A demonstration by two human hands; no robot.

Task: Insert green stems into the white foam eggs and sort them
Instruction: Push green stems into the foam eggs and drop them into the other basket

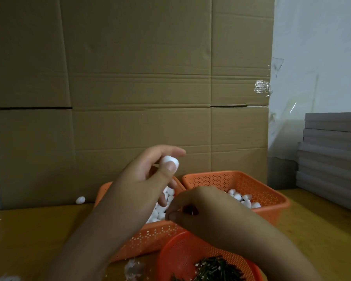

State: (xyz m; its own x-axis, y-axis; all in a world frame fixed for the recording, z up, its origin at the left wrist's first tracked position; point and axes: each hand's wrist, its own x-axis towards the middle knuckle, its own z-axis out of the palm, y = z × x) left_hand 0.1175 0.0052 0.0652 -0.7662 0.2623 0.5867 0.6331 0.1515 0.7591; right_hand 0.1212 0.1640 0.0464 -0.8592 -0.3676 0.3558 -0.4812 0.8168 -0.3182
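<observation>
A white foam egg (pixel 169 161) is raised above the baskets, pinched between the thumb and curled fingers of the left hand (pixel 148 179); that grip is narrow and closed on the egg alone. Lower and to the right, the right hand (pixel 193 207) has its fingertips drawn tightly together over the near corner of the left basket. Something thin may be caught in that pinch, but it is too dark and small to tell what.

Below the left hand sits an orange perforated basket (pixel 150 238) filled with loose white eggs (pixel 160 211). Just beside it on the right, a second orange basket (pixel 267 201) holds more eggs (pixel 243 199); whether these carry stems cannot be made out. Nearest the camera, a round orange basket (pixel 176 258) contains a heap of dark green stems (pixel 217 268), partly hidden by the right forearm.

All three stand on a yellowish wooden counter (pixel 28 236). One stray egg (pixel 80 199) lies at the counter's back edge on the left, well apart from the baskets, and pale scraps (pixel 133 268) lie in front of the left basket. A wall of flattened brown cardboard (pixel 130 67) rises behind, patched with clear tape (pixel 261 88) at its right edge. Right of it is a white wall (pixel 316 47), with a stack of grey flat boards (pixel 330 159) resting on the counter's far right.
</observation>
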